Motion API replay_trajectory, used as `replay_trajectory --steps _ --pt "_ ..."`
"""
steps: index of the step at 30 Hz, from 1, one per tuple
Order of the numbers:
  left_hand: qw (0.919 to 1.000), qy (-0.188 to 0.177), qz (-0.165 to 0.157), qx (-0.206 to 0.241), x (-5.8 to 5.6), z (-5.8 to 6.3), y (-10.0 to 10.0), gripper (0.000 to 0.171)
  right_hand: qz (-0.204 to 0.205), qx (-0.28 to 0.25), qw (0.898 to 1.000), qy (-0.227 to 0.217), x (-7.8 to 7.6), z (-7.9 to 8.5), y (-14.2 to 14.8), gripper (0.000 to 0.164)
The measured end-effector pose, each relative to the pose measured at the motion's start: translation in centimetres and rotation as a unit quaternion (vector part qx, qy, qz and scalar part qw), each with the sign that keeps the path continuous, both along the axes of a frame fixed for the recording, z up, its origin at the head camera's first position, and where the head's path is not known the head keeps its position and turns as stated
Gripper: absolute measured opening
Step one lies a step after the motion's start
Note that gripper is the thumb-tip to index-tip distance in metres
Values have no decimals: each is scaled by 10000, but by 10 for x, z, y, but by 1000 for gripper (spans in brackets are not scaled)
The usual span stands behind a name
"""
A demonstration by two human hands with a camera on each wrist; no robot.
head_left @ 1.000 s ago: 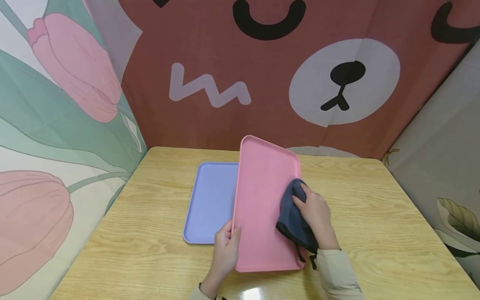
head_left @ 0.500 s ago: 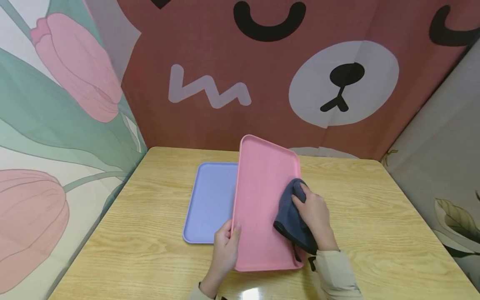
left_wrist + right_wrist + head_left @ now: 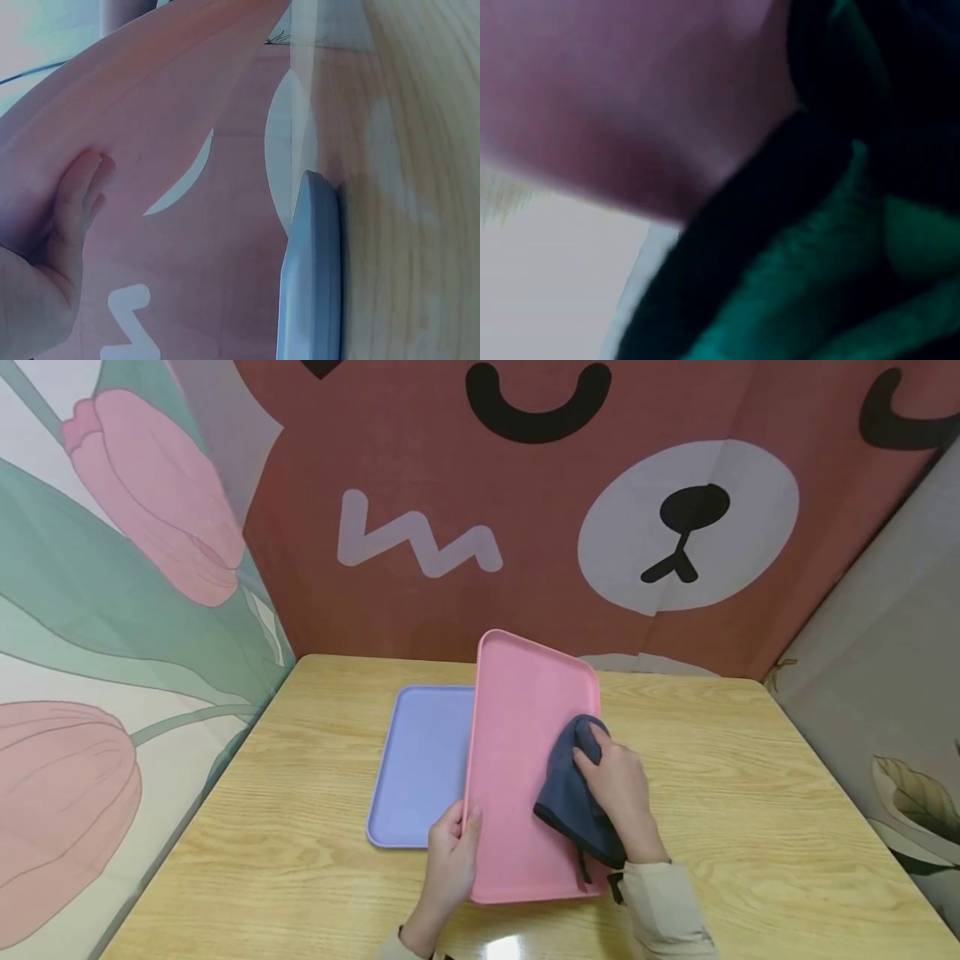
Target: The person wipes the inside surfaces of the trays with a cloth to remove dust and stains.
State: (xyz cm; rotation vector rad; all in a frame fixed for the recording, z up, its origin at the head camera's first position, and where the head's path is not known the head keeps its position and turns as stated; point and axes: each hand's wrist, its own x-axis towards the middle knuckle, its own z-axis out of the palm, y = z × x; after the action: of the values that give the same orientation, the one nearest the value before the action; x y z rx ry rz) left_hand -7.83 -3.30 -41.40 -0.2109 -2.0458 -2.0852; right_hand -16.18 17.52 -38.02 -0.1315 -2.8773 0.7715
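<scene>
A pink rectangular tray [image 3: 517, 760] is tilted up, its inner face toward the head camera. My left hand [image 3: 452, 852] grips its left rim near the lower corner, thumb on the inner side. In the left wrist view that hand [image 3: 52, 262] holds the edge of the pink tray [image 3: 150, 112]. My right hand [image 3: 618, 785] pinches a dark blue-grey cloth [image 3: 570, 793] with black edging against the tray's right part. Dark folds of the cloth [image 3: 727, 217] fill much of the right wrist view, beside the tray [image 3: 630, 97].
A blue-violet tray [image 3: 423, 760] lies flat on the wooden table [image 3: 300, 827], partly hidden behind the pink one. Printed cloths hang around the table, with a brown bear design [image 3: 405, 610] at the back and tulips [image 3: 157, 493] on the left.
My right hand and the cloth have slid slightly left across the pink tray's face. The left hand and both trays look almost unmoved.
</scene>
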Motion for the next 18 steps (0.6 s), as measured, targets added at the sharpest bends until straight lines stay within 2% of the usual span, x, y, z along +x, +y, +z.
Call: replay_trajectory --steps 6,18 --pt "10000 15 20 -7 -1 -1 0 23 77 59 9998 156 0 -1 -8 53" --pt "9998 -177 2 136 -2 -3 1 26 332 136 9977 577 2 0 -25 51"
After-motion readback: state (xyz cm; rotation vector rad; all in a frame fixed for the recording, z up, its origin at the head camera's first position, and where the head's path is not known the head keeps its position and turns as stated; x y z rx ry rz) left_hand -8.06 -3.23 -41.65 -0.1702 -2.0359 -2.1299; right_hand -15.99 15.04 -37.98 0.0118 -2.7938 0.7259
